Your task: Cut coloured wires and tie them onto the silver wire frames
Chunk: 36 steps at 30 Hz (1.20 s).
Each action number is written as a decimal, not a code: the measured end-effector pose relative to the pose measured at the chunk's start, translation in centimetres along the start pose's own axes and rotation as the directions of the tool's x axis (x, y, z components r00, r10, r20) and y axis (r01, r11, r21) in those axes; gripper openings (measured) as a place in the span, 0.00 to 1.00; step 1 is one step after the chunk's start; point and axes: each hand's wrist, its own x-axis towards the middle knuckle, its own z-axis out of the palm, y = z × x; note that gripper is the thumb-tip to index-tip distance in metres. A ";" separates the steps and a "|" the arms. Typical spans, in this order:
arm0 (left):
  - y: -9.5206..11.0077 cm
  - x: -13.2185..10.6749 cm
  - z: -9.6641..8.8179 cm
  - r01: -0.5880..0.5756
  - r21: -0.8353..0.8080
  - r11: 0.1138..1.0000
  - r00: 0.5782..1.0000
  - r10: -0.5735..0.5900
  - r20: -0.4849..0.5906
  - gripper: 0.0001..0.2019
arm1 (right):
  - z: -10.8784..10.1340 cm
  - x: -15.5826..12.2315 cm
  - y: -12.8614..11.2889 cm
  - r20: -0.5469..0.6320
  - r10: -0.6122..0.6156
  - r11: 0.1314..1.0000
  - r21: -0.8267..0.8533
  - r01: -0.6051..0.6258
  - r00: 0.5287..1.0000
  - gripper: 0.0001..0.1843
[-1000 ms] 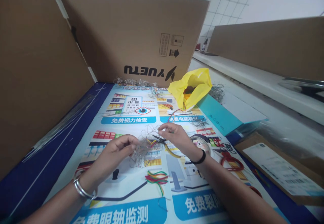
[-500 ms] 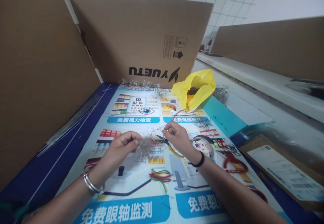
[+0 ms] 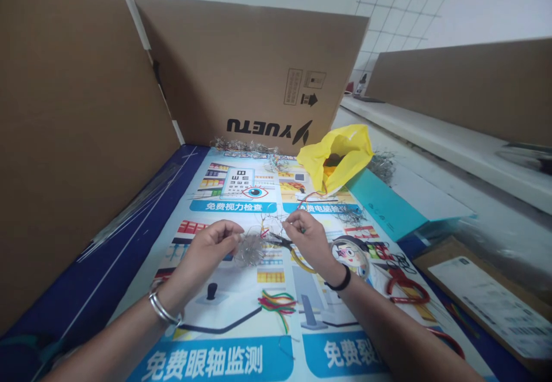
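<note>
Apart, left hand [image 3: 212, 247] and right hand [image 3: 311, 243] are pinching thin, tangled wire [image 3: 250, 249]; pointed, yellow-handled pliers [image 3: 283, 243] are showing nearby.

YUETU cardboard [image 3: 241, 65] behind printed poster [image 3: 235, 295]

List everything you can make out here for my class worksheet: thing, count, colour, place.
Cardboard panels: three, brown, left, back and right
Ledge: one, white, right
Bottle: one, dark-topped, on the ledge
Printed sheet: one, mostly white and blue, under the hands
Bag: one, yellow, back right
Wire tangles: several, silvery, between the hands and farther back
Pliers-like tool: one, dark with yellow handle, beside right hand
Cord bundle: one, red, yellow and green, front centre
Box: one, turquoise and white, right of bag
Parcel: one, brown, white label, far right
Red loops: two, right
Bangle: silver, count unclear, left wrist
Band: one, black, right wrist
Hands: two, left and right, centre
</note>
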 end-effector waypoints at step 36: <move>0.1 0.2 -0.3 0.128 0.173 0.977 0.983 -0.148 0.109 0.12 | 0.0 -0.7 0.3 0.017 0.003 0.997 0.077 -0.004 1.000 0.02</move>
